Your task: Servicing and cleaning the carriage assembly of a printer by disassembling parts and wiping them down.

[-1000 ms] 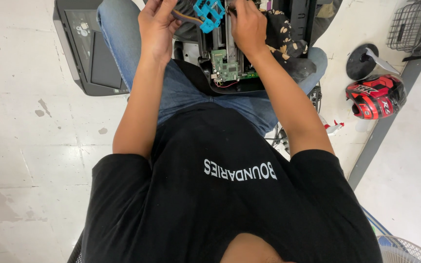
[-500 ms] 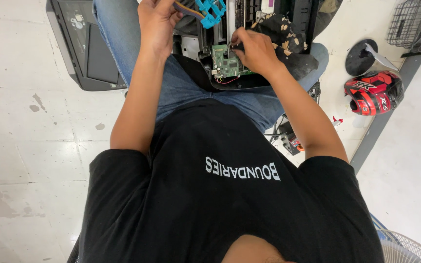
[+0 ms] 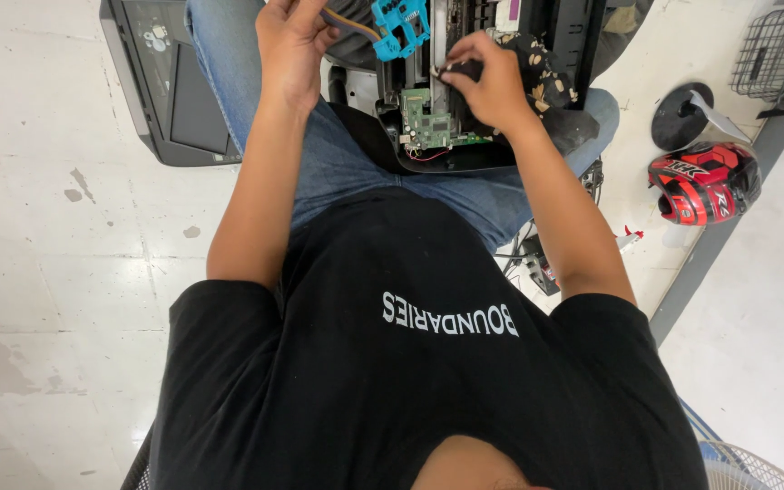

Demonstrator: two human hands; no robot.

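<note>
A seated person in a black T-shirt and blue jeans is seen from above, working over their lap. At far left, a dark grey flat panel (image 3: 170, 86) lies on the pale tiled floor beside their leg. The left hand (image 3: 290, 50) is raised, its grip closed on a bright blue plastic part (image 3: 401, 25) with a brownish strip running into the fingers. Just right of it, an opened black machine (image 3: 465, 136) rests on the thighs, with a green circuit board (image 3: 430, 120) exposed. The right hand (image 3: 487, 80) presses into the machine above the board, its grip narrow, pinching something small that cannot be made out. Further right, a red and black helmet (image 3: 705, 181) sits on the floor, with a wire basket (image 3: 778, 50) beyond.
</note>
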